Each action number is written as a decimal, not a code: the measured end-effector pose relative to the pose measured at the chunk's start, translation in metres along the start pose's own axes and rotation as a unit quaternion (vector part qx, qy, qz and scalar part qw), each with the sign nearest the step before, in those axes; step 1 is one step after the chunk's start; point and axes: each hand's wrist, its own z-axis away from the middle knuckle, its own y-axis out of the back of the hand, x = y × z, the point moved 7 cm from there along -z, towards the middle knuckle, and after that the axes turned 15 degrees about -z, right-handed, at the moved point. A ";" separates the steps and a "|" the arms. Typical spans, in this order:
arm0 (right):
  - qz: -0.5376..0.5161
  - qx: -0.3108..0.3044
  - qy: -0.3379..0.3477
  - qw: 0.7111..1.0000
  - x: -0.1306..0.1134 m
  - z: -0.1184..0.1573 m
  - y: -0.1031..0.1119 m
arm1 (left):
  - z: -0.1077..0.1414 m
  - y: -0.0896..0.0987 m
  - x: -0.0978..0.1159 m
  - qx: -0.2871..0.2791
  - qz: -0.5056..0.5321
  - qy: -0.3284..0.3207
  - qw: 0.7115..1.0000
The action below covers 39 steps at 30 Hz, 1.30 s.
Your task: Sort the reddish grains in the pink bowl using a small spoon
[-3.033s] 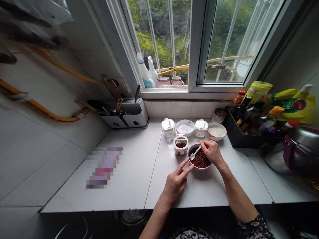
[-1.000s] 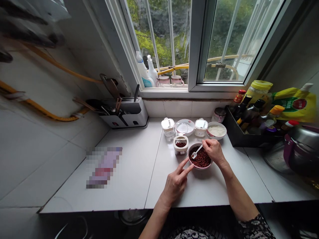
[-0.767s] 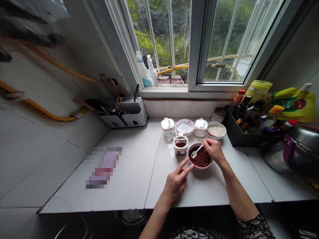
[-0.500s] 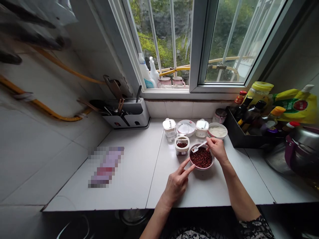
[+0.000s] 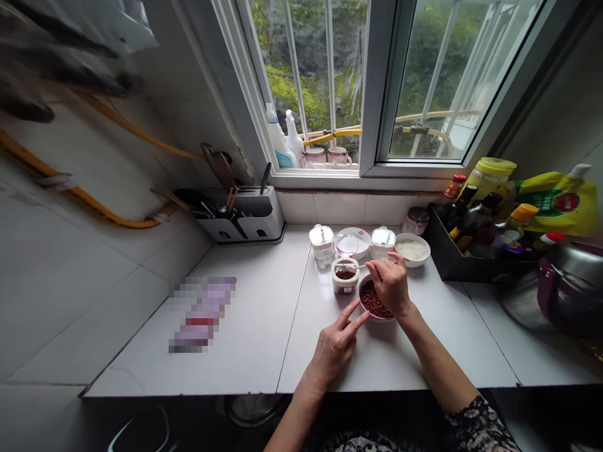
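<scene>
My right hand [image 5: 390, 287] pinches the handle of a small white spoon [image 5: 358, 267]. The spoon's head is over the mouth of a small clear jar [image 5: 340, 288], whose lid is raised and which has dark red grains inside. Below my right hand stands a pink-rimmed bowl [image 5: 380, 319] filled with dark red grains [image 5: 373, 301], partly hidden by that hand. My left hand [image 5: 335, 348] rests at the bowl's near left side, index and middle fingers stretched out and touching its rim, holding nothing.
Behind the jar stand two lidded jars [image 5: 322, 250] [image 5: 382, 247], a white dish [image 5: 362, 237] and a bowl of white powder [image 5: 412, 250]. A black box of bottles [image 5: 452, 267] and a pot [image 5: 568, 282] are at right. A utensil holder [image 5: 259, 220] sits back left.
My right hand has moved left with the spoon, from above the bowl of red grains to the open jar. My left hand keeps its place at the bowl's rim.
</scene>
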 end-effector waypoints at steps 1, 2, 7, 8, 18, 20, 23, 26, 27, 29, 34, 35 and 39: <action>0.002 0.010 0.004 1.000 -0.001 0.000 0.004 | 0.000 0.000 0.000 -0.001 -0.002 0.001 1.000; -0.001 0.029 0.005 1.000 0.001 0.000 0.010 | 0.000 -0.001 0.000 -0.003 -0.004 0.002 1.000; -0.047 0.104 -0.040 0.993 0.028 0.009 0.042 | 0.000 -0.001 0.000 -0.005 -0.006 0.004 1.000; -0.046 0.105 -0.053 0.992 0.035 0.011 0.045 | 0.000 0.000 0.000 -0.004 -0.004 0.002 1.000; 0.013 -0.059 -0.053 0.997 0.046 0.025 0.008 | 0.001 -0.001 0.000 -0.007 -0.014 -0.002 1.000; 0.009 -0.061 -0.063 0.996 0.046 0.026 0.005 | 0.002 -0.002 -0.001 -0.010 -0.014 -0.001 1.000; -0.001 -0.030 -0.091 0.995 0.053 0.026 0.012 | 0.002 -0.003 -0.002 -0.014 -0.011 0.004 1.000; -0.019 0.004 -0.121 0.992 0.062 0.026 0.022 | 0.002 -0.002 -0.002 -0.012 -0.006 0.005 1.000; -0.028 0.009 -0.132 0.991 0.064 0.026 0.024 | 0.002 -0.002 -0.002 -0.010 -0.005 0.004 1.000; -0.049 0.006 -0.153 0.987 0.068 0.026 0.025 | 0.001 -0.001 -0.001 -0.006 -0.008 0.002 1.000; -0.042 0.000 -0.148 0.988 0.066 0.027 0.022 | 0.002 -0.002 -0.001 -0.005 -0.022 -0.002 1.000; -0.034 -0.002 -0.137 0.990 0.063 0.027 0.020 | 0.002 -0.003 -0.002 -0.007 -0.022 -0.002 1.000; -0.031 -0.039 -0.108 0.993 0.055 0.028 0.008 | 0.002 -0.004 -0.003 -0.011 -0.027 0.001 1.000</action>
